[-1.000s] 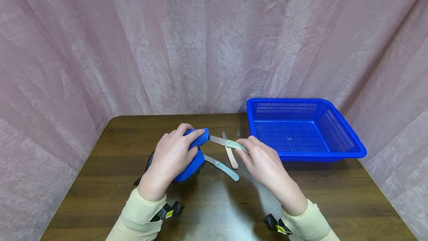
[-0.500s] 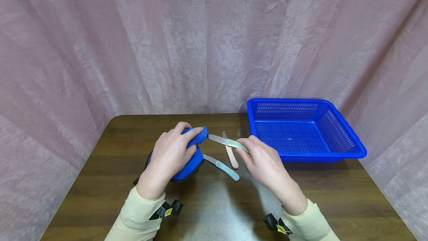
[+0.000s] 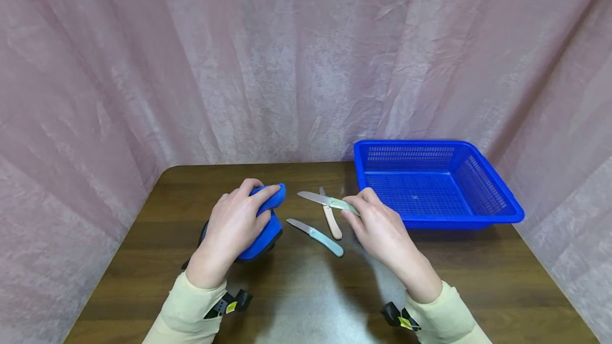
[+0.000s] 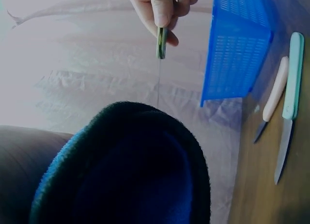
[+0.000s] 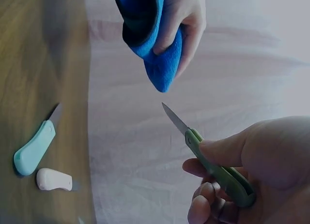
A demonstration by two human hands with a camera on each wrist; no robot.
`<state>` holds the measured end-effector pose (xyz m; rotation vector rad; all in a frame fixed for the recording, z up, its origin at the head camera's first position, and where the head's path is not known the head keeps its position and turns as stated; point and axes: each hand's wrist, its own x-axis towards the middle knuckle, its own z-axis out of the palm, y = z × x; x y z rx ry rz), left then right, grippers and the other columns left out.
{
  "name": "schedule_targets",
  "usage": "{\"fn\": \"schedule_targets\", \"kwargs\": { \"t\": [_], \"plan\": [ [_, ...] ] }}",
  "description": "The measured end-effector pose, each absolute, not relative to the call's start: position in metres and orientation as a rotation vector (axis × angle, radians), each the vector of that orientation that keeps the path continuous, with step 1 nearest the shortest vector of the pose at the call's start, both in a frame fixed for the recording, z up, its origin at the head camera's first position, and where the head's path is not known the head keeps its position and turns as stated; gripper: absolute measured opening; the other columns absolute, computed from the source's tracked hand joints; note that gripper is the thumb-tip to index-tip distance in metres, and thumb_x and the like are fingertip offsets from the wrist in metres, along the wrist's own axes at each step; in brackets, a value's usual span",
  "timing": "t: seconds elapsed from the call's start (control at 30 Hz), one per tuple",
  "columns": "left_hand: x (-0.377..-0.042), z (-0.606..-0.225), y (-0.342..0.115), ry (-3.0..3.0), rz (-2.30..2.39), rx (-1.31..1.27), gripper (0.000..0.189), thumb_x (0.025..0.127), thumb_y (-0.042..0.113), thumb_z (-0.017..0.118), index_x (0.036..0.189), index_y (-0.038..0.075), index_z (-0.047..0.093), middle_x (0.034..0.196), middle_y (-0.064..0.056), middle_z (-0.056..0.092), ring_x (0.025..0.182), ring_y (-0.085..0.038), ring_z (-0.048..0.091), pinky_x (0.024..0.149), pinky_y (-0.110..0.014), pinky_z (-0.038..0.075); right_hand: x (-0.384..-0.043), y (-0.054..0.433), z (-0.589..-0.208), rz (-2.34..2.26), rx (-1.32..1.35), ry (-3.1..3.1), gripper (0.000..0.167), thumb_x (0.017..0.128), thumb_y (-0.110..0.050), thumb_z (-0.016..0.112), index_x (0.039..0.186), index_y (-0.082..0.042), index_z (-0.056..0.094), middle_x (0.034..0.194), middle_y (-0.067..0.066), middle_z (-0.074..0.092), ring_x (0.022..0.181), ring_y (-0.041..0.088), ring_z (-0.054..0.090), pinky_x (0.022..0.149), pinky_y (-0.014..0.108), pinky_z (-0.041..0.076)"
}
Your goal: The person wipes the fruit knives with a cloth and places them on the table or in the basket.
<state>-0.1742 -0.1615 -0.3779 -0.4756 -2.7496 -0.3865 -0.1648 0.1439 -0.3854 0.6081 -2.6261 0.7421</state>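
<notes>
In the head view my left hand grips a folded blue cloth with a dark edge, held above the table. My right hand holds a folding knife by its pale green handle, thumb along the side. Its blade is out and points left at the cloth, a small gap between them. Below lie two more unfolded knives: one with a turquoise handle nearer me, one with a cream handle partly under the held knife's line of sight. The right wrist view shows the green handle from the side.
A blue plastic basket with perforated walls stands at the back right of the wooden table, just beyond my right hand. A pink curtain hangs behind the table.
The cloth and my left hand have moved left, away from the green knife, whose blade now shows bare to its tip. The turquoise knife's blade is also uncovered from view.
</notes>
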Motion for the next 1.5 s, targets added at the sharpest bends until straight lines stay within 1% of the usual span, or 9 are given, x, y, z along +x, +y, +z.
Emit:
{"fn": "schedule_targets", "kwargs": {
  "t": [0.2, 0.47, 0.7, 0.9, 1.07, 1.23, 1.5],
  "plan": [
    [-0.171, -0.383, -0.169, -2.765, -0.384, -0.468, 0.052, 0.099, 0.017, 0.077, 0.150, 0.025, 0.072, 0.139, -0.015, 0.066, 0.109, -0.036, 0.072, 0.088, -0.056, 0.057, -0.163, 0.150, -0.385, 0.753, 0.563, -2.612, 0.017, 0.105, -0.016, 0.077, 0.121, -0.012, 0.079, 0.107, 0.006, 0.058, 0.077, 0.025, 0.064, 0.064, 0.046, 0.054],
    [-0.166, -0.389, -0.179, -2.760, -0.361, -0.474, 0.051, 0.098, 0.015, 0.077, 0.148, 0.024, 0.073, 0.137, -0.015, 0.066, 0.108, -0.035, 0.073, 0.086, -0.056, 0.057, -0.161, 0.163, -0.386, 0.737, 0.538, -2.625, 0.017, 0.105, -0.016, 0.078, 0.121, -0.014, 0.080, 0.104, 0.008, 0.054, 0.072, 0.021, 0.057, 0.061, 0.044, 0.051],
    [-0.161, -0.397, -0.189, -2.792, -0.349, -0.463, 0.052, 0.098, 0.017, 0.076, 0.149, 0.024, 0.072, 0.138, -0.016, 0.065, 0.110, -0.037, 0.072, 0.089, -0.057, 0.057, -0.160, 0.179, -0.386, 0.682, 0.503, -2.628, 0.017, 0.104, -0.016, 0.078, 0.121, -0.014, 0.081, 0.103, 0.009, 0.052, 0.074, 0.023, 0.057, 0.061, 0.047, 0.051],
    [-0.157, -0.401, -0.194, -2.794, -0.360, -0.460, 0.053, 0.098, 0.017, 0.077, 0.150, 0.024, 0.072, 0.140, -0.016, 0.065, 0.111, -0.037, 0.072, 0.090, -0.059, 0.057, -0.162, 0.190, -0.387, 0.655, 0.464, -2.626, 0.017, 0.106, -0.016, 0.076, 0.120, -0.010, 0.080, 0.102, 0.011, 0.052, 0.073, 0.023, 0.056, 0.060, 0.046, 0.049],
    [-0.153, -0.402, -0.196, -2.790, -0.362, -0.470, 0.053, 0.097, 0.017, 0.077, 0.150, 0.025, 0.072, 0.139, -0.016, 0.065, 0.111, -0.036, 0.072, 0.089, -0.056, 0.057, -0.165, 0.196, -0.389, 0.630, 0.440, -2.644, 0.020, 0.107, -0.016, 0.074, 0.123, -0.005, 0.078, 0.105, 0.014, 0.054, 0.076, 0.027, 0.060, 0.063, 0.052, 0.053],
    [-0.151, -0.402, -0.199, -2.786, -0.371, -0.472, 0.054, 0.097, 0.017, 0.077, 0.150, 0.025, 0.072, 0.140, -0.015, 0.065, 0.112, -0.036, 0.072, 0.089, -0.056, 0.057, -0.169, 0.202, -0.389, 0.602, 0.403, -2.654, 0.022, 0.107, -0.016, 0.073, 0.124, -0.003, 0.077, 0.105, 0.017, 0.055, 0.077, 0.032, 0.061, 0.062, 0.056, 0.052],
    [-0.149, -0.399, -0.202, -2.767, -0.387, -0.481, 0.054, 0.097, 0.017, 0.076, 0.150, 0.024, 0.072, 0.138, -0.014, 0.066, 0.109, -0.035, 0.072, 0.088, -0.056, 0.057, -0.178, 0.209, -0.389, 0.548, 0.373, -2.664, 0.022, 0.107, -0.016, 0.071, 0.119, 0.002, 0.075, 0.097, 0.016, 0.056, 0.078, 0.033, 0.058, 0.061, 0.055, 0.051]
  ]
}}
